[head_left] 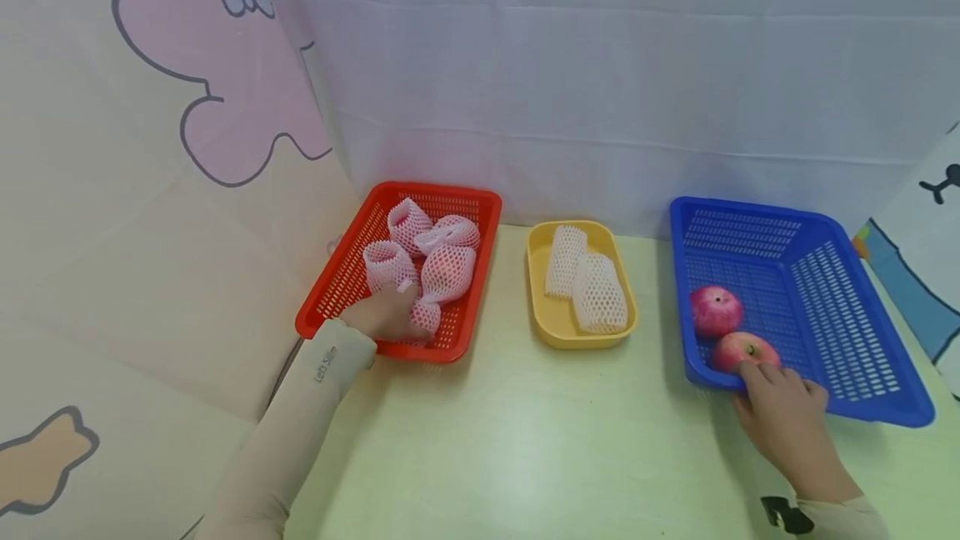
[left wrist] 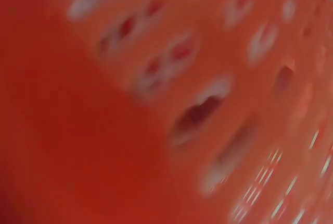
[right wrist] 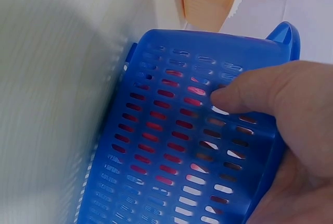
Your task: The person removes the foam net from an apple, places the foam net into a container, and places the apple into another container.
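Observation:
My left hand (head_left: 390,313) reaches into the near end of a red basket (head_left: 489,248), touching pink foam fruit nets. One net (head_left: 447,273) there is wrapped around a round fruit. Its fingertips are partly hidden, so their grip is unclear; the left wrist view shows only the blurred basket wall (left wrist: 197,114). On the right, my right hand (head_left: 787,419) grips the near rim of a blue basket (head_left: 885,386). Its thumb (right wrist: 244,96) presses the outside wall while the fingers go over the rim, beside an apple (head_left: 746,350). Another apple (head_left: 716,312) lies behind it.
Between the baskets stands a yellow tray (head_left: 555,332) with two white foam nets (head_left: 600,294) in it. A pale table (head_left: 525,440) carries everything. White cloth (head_left: 600,90) hangs behind, and a printed cloth (head_left: 150,273) borders the left side.

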`<state>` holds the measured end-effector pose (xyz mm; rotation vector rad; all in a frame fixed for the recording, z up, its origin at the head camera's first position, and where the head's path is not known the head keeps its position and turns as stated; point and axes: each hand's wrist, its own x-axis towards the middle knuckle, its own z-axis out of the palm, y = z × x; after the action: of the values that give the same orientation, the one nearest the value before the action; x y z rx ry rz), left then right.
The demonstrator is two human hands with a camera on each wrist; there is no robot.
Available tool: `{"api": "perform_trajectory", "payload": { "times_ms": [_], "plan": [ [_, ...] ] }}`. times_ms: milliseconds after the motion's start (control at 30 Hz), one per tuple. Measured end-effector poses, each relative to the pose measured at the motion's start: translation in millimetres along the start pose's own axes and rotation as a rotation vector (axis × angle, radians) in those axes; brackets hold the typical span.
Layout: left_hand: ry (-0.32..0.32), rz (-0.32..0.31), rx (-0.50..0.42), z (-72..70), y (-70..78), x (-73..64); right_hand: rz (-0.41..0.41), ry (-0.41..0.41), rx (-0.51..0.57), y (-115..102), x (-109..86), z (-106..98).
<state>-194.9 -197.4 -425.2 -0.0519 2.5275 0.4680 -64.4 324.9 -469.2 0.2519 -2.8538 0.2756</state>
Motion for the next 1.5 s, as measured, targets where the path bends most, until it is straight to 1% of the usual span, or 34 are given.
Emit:
{"api": "perform_trajectory", "payload": {
  "times_ms": [67,133,233,267,367,467,667,733,833,900,967,1067,1167,1267,1333,1400,1500],
  "plan": [
    [-0.018,0.013,0.012,2.7,0.2,2.3,-0.002,0.001,-0.002,-0.1,0.3,-0.2],
    [-0.015,0.039,0.04,4.4,0.4,4.3,-0.001,-0.005,-0.003,-0.3,0.9,-0.4],
    [0.011,0.069,0.072,4.2,1.4,4.4,0.001,-0.008,0.0,-0.7,1.0,0.2],
    [0.016,0.072,0.068,3.8,1.6,3.7,0.002,-0.007,0.001,-0.7,0.8,0.4],
    [0.058,0.092,0.058,0.9,2.7,-1.7,-0.001,0.004,0.003,-0.2,0.7,0.9],
    [0.135,0.141,0.091,-3.6,4.8,-8.7,0.0,0.005,0.0,0.5,0.9,0.6],
    [0.305,0.251,0.238,-13.0,11.5,-25.0,0.016,-0.01,-0.01,0.5,-0.1,-1.3],
    [0.342,0.282,0.255,-16.7,15.4,-31.0,0.019,-0.013,-0.012,0.3,-0.6,-1.9],
    [0.37,0.322,0.22,-22.6,26.4,-43.2,0.02,-0.007,-0.013,0.2,-1.6,-2.3],
    [0.363,0.352,0.187,-25.5,37.6,-52.9,0.018,0.0,-0.014,0.2,-2.3,-2.6],
    [0.363,0.393,0.19,-25.7,50.1,-61.3,0.016,0.008,-0.014,0.3,-2.7,-2.8],
    [0.357,0.472,0.259,-21.4,69.7,-71.7,0.014,0.01,-0.012,0.5,-2.2,-2.9],
    [0.34,0.57,0.3,-10.8,85.9,-77.0,0.014,0.012,-0.011,0.7,-1.6,-2.0],
    [0.316,0.689,0.305,3.0,101.5,-77.2,0.017,0.009,-0.014,0.6,-1.3,-1.0],
    [0.288,0.764,0.313,13.7,111.8,-74.3,0.019,0.005,-0.015,0.2,-1.3,-0.8],
    [0.251,0.815,0.318,26.8,121.3,-69.8,0.019,0.0,-0.016,-0.3,-1.2,-0.7],
    [0.175,0.861,0.302,50.4,132.6,-60.7,0.017,-0.009,-0.019,-1.2,-0.6,-0.6]
  ]
}}
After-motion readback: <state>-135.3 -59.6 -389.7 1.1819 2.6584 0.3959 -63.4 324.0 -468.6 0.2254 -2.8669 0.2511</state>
